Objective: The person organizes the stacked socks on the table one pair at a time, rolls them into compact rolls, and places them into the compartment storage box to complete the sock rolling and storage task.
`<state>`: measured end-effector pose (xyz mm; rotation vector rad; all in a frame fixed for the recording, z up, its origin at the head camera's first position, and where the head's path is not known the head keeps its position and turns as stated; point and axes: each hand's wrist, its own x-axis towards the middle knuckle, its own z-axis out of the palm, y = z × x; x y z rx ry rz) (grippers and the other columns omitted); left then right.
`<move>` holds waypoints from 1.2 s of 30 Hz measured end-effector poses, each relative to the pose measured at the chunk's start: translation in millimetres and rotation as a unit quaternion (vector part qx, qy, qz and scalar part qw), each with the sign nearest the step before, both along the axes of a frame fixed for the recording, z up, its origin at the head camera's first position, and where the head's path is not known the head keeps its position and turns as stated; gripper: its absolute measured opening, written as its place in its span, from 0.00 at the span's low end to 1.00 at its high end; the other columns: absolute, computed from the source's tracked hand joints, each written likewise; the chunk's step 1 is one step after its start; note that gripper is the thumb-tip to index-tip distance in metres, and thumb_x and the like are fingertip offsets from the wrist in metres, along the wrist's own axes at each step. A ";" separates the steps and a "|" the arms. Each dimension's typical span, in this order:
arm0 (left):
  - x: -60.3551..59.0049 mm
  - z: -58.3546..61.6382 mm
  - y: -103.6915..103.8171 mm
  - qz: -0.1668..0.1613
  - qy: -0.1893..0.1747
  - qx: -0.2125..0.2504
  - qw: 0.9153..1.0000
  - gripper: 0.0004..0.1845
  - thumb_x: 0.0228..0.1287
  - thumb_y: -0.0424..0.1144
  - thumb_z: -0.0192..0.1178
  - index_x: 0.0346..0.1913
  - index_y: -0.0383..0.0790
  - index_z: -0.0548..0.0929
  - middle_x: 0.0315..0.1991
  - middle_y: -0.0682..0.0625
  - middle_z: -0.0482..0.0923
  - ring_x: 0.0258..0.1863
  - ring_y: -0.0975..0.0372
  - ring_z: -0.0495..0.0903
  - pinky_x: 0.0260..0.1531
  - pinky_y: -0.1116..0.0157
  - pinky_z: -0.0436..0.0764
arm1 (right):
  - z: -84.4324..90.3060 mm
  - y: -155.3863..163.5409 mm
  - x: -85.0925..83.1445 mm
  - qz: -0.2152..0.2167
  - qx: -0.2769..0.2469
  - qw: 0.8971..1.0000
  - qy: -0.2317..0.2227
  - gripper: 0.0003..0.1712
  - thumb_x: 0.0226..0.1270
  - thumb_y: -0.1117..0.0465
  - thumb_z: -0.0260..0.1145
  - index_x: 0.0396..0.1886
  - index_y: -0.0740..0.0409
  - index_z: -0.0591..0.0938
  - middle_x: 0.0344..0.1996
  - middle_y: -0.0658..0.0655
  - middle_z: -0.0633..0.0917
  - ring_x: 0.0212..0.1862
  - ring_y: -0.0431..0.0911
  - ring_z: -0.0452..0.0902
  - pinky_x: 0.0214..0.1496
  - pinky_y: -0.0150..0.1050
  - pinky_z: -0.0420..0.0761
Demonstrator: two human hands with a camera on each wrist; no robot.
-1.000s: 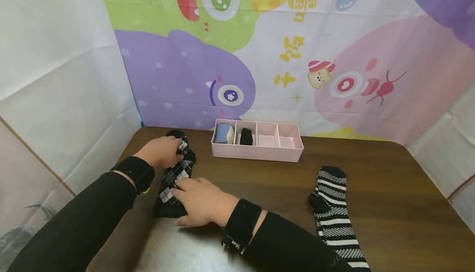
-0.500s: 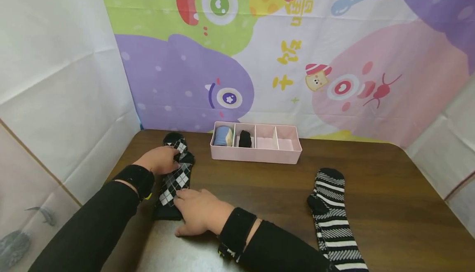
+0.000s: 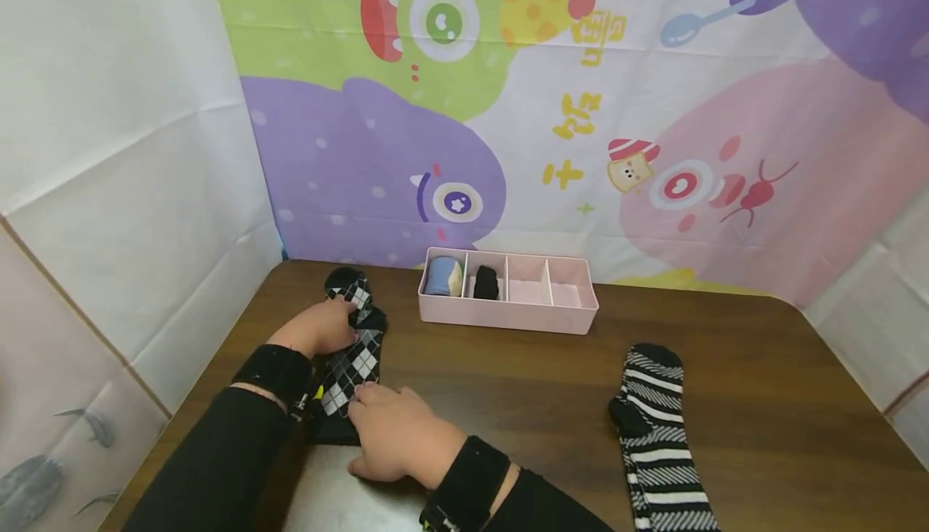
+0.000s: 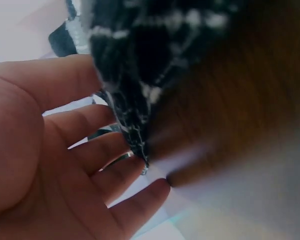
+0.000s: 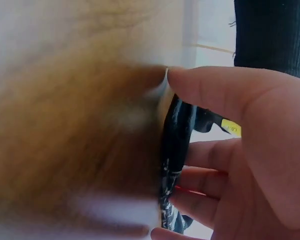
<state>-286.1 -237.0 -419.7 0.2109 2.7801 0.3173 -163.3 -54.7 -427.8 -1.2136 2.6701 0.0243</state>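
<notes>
From my distant station I saw the argyle sock [image 3: 363,363] on the wooden table [image 3: 508,403], left of the pink box [image 3: 508,314]. The person's left hand [image 3: 322,327] touched its upper half, fingers loosely spread, and the right hand [image 3: 402,435] touched it near the black cuff [image 3: 334,433], fingers likewise extended. I saw the striped sock [image 3: 662,443] well apart, to the right.

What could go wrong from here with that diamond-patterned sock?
The diamond-patterned sock might bunch or twist if the left hand and right hand, both with fingers on it, pull unevenly. Its toe lies near the back edge of the table, so a strong push away from the person could slide it past that edge.
</notes>
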 end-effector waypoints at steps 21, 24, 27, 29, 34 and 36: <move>39.1 -6.5 28.6 0.028 0.032 0.005 0.999 0.30 0.71 0.35 0.60 0.71 0.23 0.69 0.74 0.23 0.56 0.74 0.33 0.57 0.70 0.41 0.61 | 3.5 28.0 16.5 -0.002 -0.023 1.000 -0.011 0.26 0.68 0.42 0.70 0.61 0.49 0.84 0.61 0.45 0.79 0.63 0.41 0.74 0.58 0.46 0.77; 48.0 -5.8 35.7 0.028 0.033 0.004 0.999 0.30 0.72 0.36 0.60 0.72 0.24 0.69 0.75 0.24 0.56 0.75 0.35 0.55 0.71 0.42 0.60 | 4.9 38.8 18.2 0.001 -0.026 0.999 -0.038 0.27 0.69 0.43 0.70 0.63 0.48 0.83 0.66 0.45 0.77 0.67 0.41 0.72 0.63 0.48 0.75; 55.0 -4.7 42.9 0.017 0.045 -0.013 0.999 0.30 0.73 0.37 0.62 0.71 0.23 0.70 0.74 0.24 0.59 0.74 0.35 0.58 0.71 0.43 0.62 | 6.9 47.4 18.4 0.006 -0.038 0.998 -0.054 0.25 0.69 0.44 0.70 0.61 0.47 0.85 0.62 0.44 0.80 0.63 0.40 0.74 0.62 0.48 0.76; 59.6 -4.8 48.5 0.009 0.054 -0.033 0.998 0.29 0.72 0.39 0.63 0.68 0.22 0.73 0.72 0.23 0.62 0.72 0.35 0.62 0.69 0.43 0.65 | 7.7 52.7 19.2 0.010 -0.044 0.997 -0.063 0.22 0.69 0.44 0.70 0.58 0.47 0.86 0.54 0.43 0.81 0.56 0.39 0.77 0.59 0.47 0.77; 70.2 -5.5 64.7 0.010 0.061 -0.067 0.996 0.24 0.70 0.41 0.66 0.59 0.22 0.81 0.67 0.23 0.68 0.67 0.36 0.71 0.60 0.41 0.75 | 8.0 64.6 24.0 0.019 -0.038 0.997 -0.069 0.19 0.69 0.43 0.70 0.53 0.45 0.88 0.41 0.41 0.78 0.43 0.36 0.75 0.52 0.46 0.78; 74.0 -4.4 70.9 0.011 0.064 -0.075 0.995 0.24 0.70 0.41 0.66 0.58 0.23 0.82 0.66 0.24 0.70 0.66 0.36 0.72 0.58 0.41 0.76 | 8.1 68.4 26.7 0.020 -0.035 0.997 -0.066 0.18 0.69 0.43 0.70 0.52 0.44 0.88 0.40 0.40 0.78 0.43 0.36 0.75 0.53 0.47 0.78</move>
